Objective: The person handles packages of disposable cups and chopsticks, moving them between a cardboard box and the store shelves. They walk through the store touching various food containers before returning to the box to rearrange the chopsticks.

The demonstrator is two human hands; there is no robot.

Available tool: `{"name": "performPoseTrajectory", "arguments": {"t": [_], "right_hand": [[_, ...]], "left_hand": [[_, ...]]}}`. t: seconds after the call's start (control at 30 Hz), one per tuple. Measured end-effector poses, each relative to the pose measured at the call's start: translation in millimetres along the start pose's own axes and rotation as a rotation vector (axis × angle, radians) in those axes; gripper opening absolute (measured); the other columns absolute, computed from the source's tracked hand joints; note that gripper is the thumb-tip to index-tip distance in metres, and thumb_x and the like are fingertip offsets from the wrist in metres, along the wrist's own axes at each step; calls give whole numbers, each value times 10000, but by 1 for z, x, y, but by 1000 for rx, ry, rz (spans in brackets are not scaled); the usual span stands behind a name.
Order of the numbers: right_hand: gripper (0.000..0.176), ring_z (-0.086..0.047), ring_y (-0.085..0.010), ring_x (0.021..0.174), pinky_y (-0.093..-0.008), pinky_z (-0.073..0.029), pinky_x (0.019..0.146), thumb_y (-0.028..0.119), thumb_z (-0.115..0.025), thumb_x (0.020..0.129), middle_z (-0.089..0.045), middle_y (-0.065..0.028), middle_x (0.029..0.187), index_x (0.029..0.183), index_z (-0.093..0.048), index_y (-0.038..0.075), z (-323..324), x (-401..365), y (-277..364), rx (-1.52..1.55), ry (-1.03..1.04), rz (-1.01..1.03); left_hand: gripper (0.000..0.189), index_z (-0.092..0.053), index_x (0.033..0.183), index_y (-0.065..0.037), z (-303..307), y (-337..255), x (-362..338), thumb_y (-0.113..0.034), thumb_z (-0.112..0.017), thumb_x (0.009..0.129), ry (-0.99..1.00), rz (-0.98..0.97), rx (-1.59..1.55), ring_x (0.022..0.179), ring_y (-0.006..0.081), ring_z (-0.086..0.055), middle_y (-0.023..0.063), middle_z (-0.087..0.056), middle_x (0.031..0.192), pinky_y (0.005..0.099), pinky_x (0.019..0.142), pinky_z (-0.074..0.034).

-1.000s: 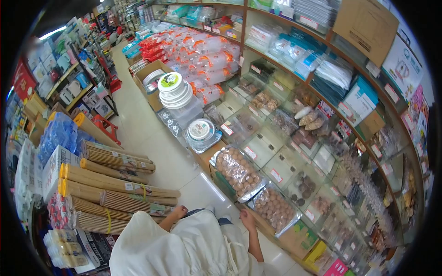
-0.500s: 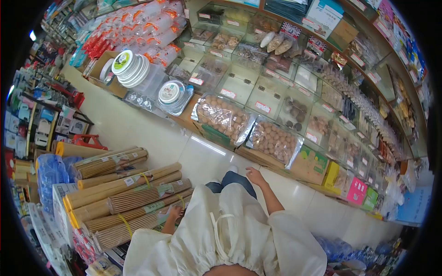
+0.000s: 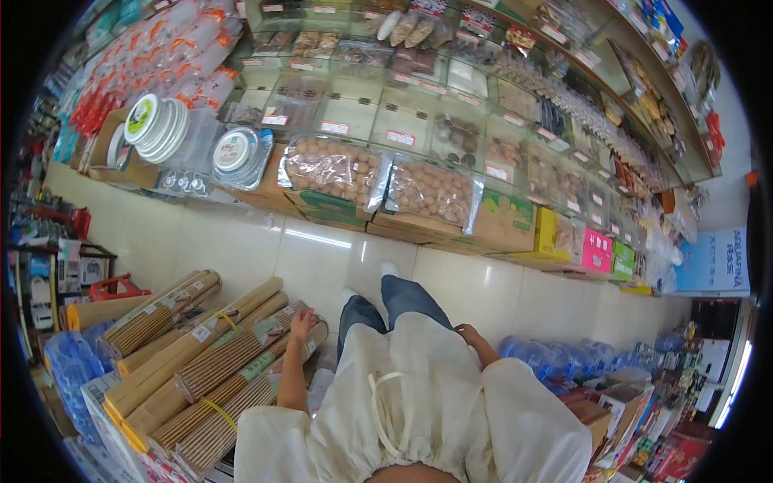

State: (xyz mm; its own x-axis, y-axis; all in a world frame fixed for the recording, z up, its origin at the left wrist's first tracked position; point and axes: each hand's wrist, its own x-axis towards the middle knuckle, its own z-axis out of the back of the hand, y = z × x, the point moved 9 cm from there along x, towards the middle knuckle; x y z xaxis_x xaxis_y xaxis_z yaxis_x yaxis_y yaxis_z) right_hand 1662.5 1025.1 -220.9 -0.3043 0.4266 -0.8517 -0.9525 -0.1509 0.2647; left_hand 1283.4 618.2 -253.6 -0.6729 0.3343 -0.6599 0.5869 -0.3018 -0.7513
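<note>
Presently, the person stands in a shop aisle, seen from above. The left hand (image 3: pixel 302 322), in the lower left-centre of the frame, lies against the end of a rolled bamboo mat (image 3: pixel 258 364). Its fingers are loosely extended and not closed round the roll. That roll is the one nearest the centre in a stack of rolled mats (image 3: pixel 173 338), which lies slantwise across the lower left of the frame. Some of the rolls are bound with yellow bands.

The right hand (image 3: pixel 467 332), just right of centre, rests at the hip against a cream garment (image 3: pixel 403 402). It is small in the view and appears loosely curled, but whether it grips anything cannot be told. Two legs in blue jeans (image 3: pixel 403 296) extend up-frame onto the pale tiled floor (image 3: pixel 241 249).

Across the aisle, in the upper centre, two clear bags of round brown goods (image 3: pixel 332 167) sit on cartons below shelving of clear-lidded bins (image 3: pixel 403 129). A stack of round lidded containers (image 3: pixel 157 127) stands at upper left. A green carton (image 3: pixel 503 219) sits just right of the bags. Packs of blue bottles (image 3: pixel 555 356) lie at lower right, near the right hand.
</note>
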Motion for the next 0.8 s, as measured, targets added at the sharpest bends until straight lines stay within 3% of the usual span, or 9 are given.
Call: {"name": "performPoseTrajectory", "arguments": {"t": [0.03,0.13,0.2,0.27,0.37,0.47,0.6,0.8], "right_hand": [[306,-608,-295,893,-361,-475,802,276,-579,771,-635,-168,959,975,-648,59,-2,3,6,-110,-15,142],[311,-597,-306,915,-355,-464,824,278,-580,752,-629,-157,976,981,-651,80,8,16,4,-191,-126,118],[282,-579,-302,956,-344,-455,840,255,-573,742,-620,-151,998,949,-656,82,21,30,15,-117,-182,137],[281,-578,-288,963,-343,-456,836,239,-562,749,-617,-148,1008,958,-645,70,34,49,23,-26,-232,157],[279,-596,-261,923,-329,-467,810,199,-549,757,-622,-142,988,980,-621,48,68,37,62,170,-205,253],[295,-617,-223,844,-302,-486,746,163,-528,770,-627,-128,957,1032,-591,42,92,43,71,208,-157,369],[288,-622,-193,754,-294,-496,650,178,-516,795,-627,-112,940,1049,-579,58,121,49,22,465,-83,238],[284,-612,-208,724,-323,-493,609,218,-503,839,-627,-110,933,1077,-554,72,121,68,-144,740,-102,-42]], "left_hand": [[300,-570,948,27,-3,-2,-3,-252,-491,870,3,-38,-4,652,161,-548,112,-577,697,287,621,-458],[219,-549,938,-12,21,29,-17,-211,-478,881,-72,-154,347,604,119,-507,36,-567,754,240,530,-424],[222,-554,922,-28,26,37,-56,-235,-489,874,-118,-66,701,654,136,-519,46,-569,760,276,553,-434],[305,-570,838,-10,35,107,-78,-295,-463,861,-15,252,530,589,203,-538,119,-570,701,332,611,-455],[312,-551,863,-13,38,208,-115,-304,-437,862,16,649,298,568,212,-529,117,-564,695,346,558,-454],[253,-519,926,-22,1,210,-136,-249,-430,857,-5,785,250,598,208,-552,124,-579,747,334,551,-456],[221,-477,1010,-33,-85,154,-94,-175,-421,849,-2,532,214,637,202,-583,133,-599,817,319,542,-459],[301,-411,1126,-48,-238,26,4,-75,-414,827,139,84,288,683,204,-622,145,-625,904,295,527,-464]]}}
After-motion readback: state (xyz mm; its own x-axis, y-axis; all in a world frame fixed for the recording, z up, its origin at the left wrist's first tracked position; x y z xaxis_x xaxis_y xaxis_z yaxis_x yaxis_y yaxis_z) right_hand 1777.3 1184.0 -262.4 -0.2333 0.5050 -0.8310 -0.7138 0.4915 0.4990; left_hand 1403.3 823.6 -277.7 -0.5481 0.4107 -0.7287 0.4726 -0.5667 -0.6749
